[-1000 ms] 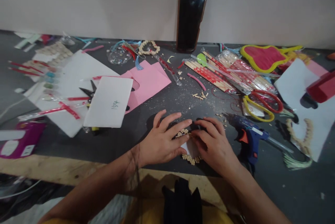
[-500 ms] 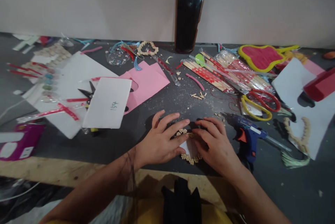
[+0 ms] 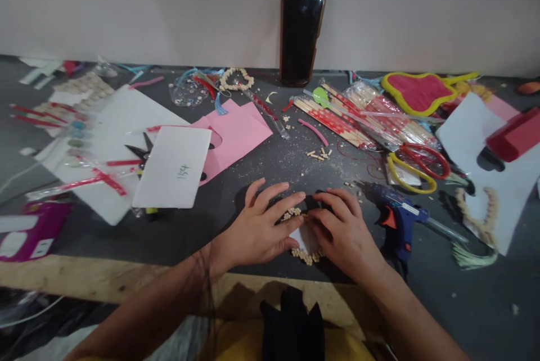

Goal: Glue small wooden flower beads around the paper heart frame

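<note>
1. L hand point(image 3: 261, 226): fingers spread apart, thumb & forefinger at the L side of the bead-edged white piece point(image 3: 302, 238), well L of the glue gun point(image 3: 403, 217) (my landmark).
2. R hand point(image 3: 343, 231): btwn piece & gun, fingers bent over the piece's R side; can't tell if they're clamped on it.
3. Piece lies on the dark tabletop point(image 3: 228, 209). Visible strip runs from the person's side twd the wall, far end tipped slightly L. Outline mostly under fingers, so true long axis = can't tell.
4. In the way: both hands, covering the piece's sides.
5. Just beyond gun: scissors point(image 3: 436, 156), red & yellow handles.
6. Beyond gun, to its L: cut stick bits point(image 3: 319, 154), then red-patterned sticks point(image 3: 333, 122); farther back, phone point(image 3: 301, 35), upright by the wall.
7. R of gun: beaded loop point(image 3: 485, 226) w/ pale tassel.
8. Far L of gun: pink sheets point(image 3: 240, 130), then white card point(image 3: 174, 167) marked "154".
</note>
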The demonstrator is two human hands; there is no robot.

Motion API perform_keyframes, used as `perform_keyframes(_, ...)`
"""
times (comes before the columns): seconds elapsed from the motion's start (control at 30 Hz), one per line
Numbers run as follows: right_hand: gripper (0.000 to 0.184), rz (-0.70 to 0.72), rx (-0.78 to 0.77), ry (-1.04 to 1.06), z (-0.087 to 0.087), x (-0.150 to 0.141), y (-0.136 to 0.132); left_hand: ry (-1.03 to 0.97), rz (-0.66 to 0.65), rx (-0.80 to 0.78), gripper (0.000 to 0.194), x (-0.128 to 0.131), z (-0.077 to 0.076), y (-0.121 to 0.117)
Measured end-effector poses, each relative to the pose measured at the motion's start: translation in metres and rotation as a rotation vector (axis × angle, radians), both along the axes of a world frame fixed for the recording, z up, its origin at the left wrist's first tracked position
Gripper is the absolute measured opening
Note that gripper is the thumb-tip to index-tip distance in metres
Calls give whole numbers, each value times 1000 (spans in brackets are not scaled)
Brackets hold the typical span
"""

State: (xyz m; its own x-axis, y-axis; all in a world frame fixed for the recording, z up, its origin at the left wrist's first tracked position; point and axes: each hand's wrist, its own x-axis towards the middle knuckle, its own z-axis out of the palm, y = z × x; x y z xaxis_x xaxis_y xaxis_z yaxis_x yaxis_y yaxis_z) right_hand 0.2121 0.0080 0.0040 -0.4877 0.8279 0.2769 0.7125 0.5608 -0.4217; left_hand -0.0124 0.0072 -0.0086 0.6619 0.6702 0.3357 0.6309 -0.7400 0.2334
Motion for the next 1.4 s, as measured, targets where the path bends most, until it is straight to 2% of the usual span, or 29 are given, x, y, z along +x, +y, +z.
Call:
perform_keyframes(0.33, 18, 4, 4, -16, 1, 1, -1, -3, 4, -15, 34, -1, -1, 0)
perform_keyframes(0.47, 20, 6, 27, 2, 8, 8, 0, -13, -4, -4, 35, -1, -1, 1)
perform_keyframes(0.6, 21, -102, 78, 23, 23, 26, -2, -42, 3, 21, 32, -2, 1, 2)
perform_keyframes(0.7, 20, -177, 30, 20, 30, 38, -11, -63, 34, 22, 24, -3, 4, 2)
perform_keyframes(0.87, 18, -230, -28, 25, 23, 44, -31, -53, -2, 9, 22, 0, 9, -6)
perform_keyframes(1.1, 21, -297, -99, 16, 19, 46, -44, 116, -17, 22, 36, 9, 17, -18)
perform_keyframes(1.4, 22, -286, -32, -25, 15, 48, -44, 95, 22, 36, 44, 15, 8, -13)
